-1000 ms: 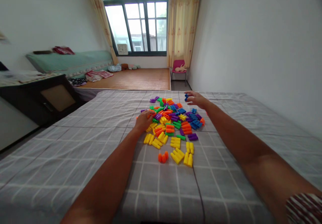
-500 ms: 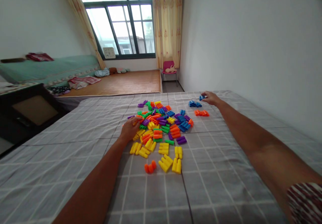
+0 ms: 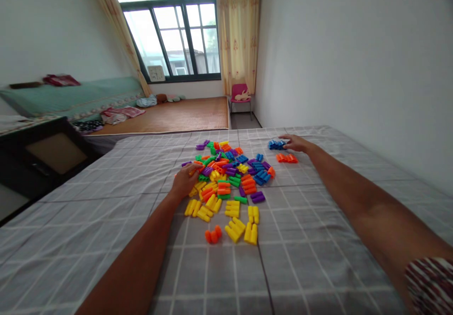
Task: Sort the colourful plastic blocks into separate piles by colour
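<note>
Bullet-shaped plastic pieces in several colours lie in a pile on a grey checked cloth (image 3: 304,268). My left hand (image 3: 187,179) rests at the pile's left edge, its fingers closed around an orange piece (image 3: 198,164). At the far right, my right hand (image 3: 295,143) grips a blue piece at the right end of a blue row (image 3: 276,144). Just in front of that row is an orange row (image 3: 287,158). Yellow pieces (image 3: 232,208) and an orange cluster (image 3: 213,234) lie on the near side of the pile.
A dark cabinet (image 3: 49,157) stands at the left. Beyond the cloth are a brown mat-covered bed (image 3: 184,112) and a pink chair (image 3: 239,90) with a plush toy. A white wall (image 3: 354,60) runs along the right.
My right hand has lowered the blue piece and moved it left against the blue row. My left hand has stayed at the pile. The view has shifted slightly.
</note>
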Demonstrator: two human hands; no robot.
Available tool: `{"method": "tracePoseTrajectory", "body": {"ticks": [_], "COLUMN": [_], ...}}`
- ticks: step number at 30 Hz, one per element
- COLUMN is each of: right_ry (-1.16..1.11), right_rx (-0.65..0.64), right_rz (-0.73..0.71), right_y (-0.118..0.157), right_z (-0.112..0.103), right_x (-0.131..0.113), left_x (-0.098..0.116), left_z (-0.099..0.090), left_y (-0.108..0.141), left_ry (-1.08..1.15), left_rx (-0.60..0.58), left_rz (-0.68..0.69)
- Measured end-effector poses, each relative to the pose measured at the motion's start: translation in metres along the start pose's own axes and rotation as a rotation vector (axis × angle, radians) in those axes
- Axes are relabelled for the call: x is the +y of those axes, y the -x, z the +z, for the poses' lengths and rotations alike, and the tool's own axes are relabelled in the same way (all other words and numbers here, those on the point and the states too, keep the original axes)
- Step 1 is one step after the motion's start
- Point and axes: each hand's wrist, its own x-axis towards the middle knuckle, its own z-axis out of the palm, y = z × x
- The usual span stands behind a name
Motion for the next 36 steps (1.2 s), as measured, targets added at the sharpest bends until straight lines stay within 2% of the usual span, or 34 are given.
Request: {"method": "tracePoseTrajectory", "body": {"ticks": [4, 12, 15, 18, 19, 22, 24, 27, 29, 33, 36], "right_ry": [-0.051, 0.084, 0.148, 0.151, 0.121, 0.022, 0.058, 0.150, 0.112, -0.083, -0.226], "right_rx": [0.007, 0.096, 0.156, 0.231, 0.189, -0.149, -0.287, -0.230, -0.233, -0.364, -0.371], "right_rz": [0.030, -0.009, 0.020, -0.024, -0.072, -0.217, -0.284, -0.387, -0.458, -0.458, -0.418], "right_y": [0.000, 0.000, 0.007, 0.021, 0.027, 0.051, 0.067, 0.086, 0.094, 0.105, 0.107], "right_z": [-0.002, 0.017, 0.009, 0.000, 0.000, 0.010, 0.025, 0.044, 0.050, 0.047, 0.038], "right_x": [0.004, 0.000, -0.016, -0.049, -0.063, -0.108, -0.134, -0.158, -0.165, -0.161, -0.151], "left_x": [0.000, 0.001, 0.004, 0.007, 0.009, 0.012, 0.014, 0.017, 0.020, 0.021, 0.018], "left_z": [0.000, 0.001, 0.000, -0.002, -0.002, -0.004, -0.005, -0.007, -0.007, -0.006, -0.006], "left_y": [0.000, 0.001, 0.001, 0.000, 0.000, -0.001, -0.001, -0.001, -0.001, 0.000, -0.001], "left_ry": [0.007, -0.026, -0.018, 0.034, 0.056, 0.114, 0.134, 0.135, 0.124, 0.102, 0.101], "left_rx": [-0.001, -0.005, -0.007, 0.013, 0.026, 0.068, 0.090, 0.105, 0.099, 0.088, 0.083], "left_rz": [0.003, 0.013, 0.004, 0.003, 0.000, -0.023, -0.038, -0.035, -0.020, -0.010, -0.026]}}
